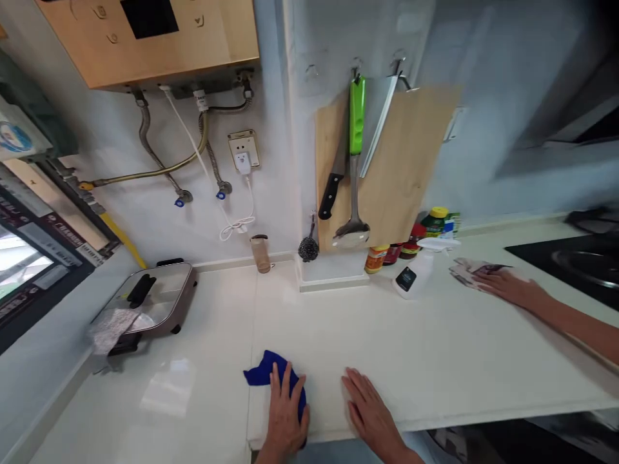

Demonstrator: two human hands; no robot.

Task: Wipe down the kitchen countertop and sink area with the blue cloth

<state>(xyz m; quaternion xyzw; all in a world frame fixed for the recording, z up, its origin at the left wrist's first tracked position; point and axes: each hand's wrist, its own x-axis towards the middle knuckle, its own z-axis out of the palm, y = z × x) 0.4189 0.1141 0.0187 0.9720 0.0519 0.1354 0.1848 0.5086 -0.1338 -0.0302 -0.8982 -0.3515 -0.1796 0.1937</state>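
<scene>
My left hand (285,412) lies on a dark blue cloth (265,368) near the counter's front edge. Its fingers are spread flat, pressing the cloth down, and part of the cloth shows beyond and beside them. To the right, my right hand (370,412) rests palm down on the white countertop (338,335), fingers stretched out and nothing in them. A white spray bottle (416,274) with a dark label leans or stands at a slant farther back, apart from both hands.
Another person's hand (507,287) presses a patterned cloth (469,270) beside the black stove (580,264). An electric pan (181,299) sits at the left. A tan cup (261,254) stands by the wall. Jars (377,258) stand below a hanging cutting board (401,167), knives and a green-handled ladle (356,122).
</scene>
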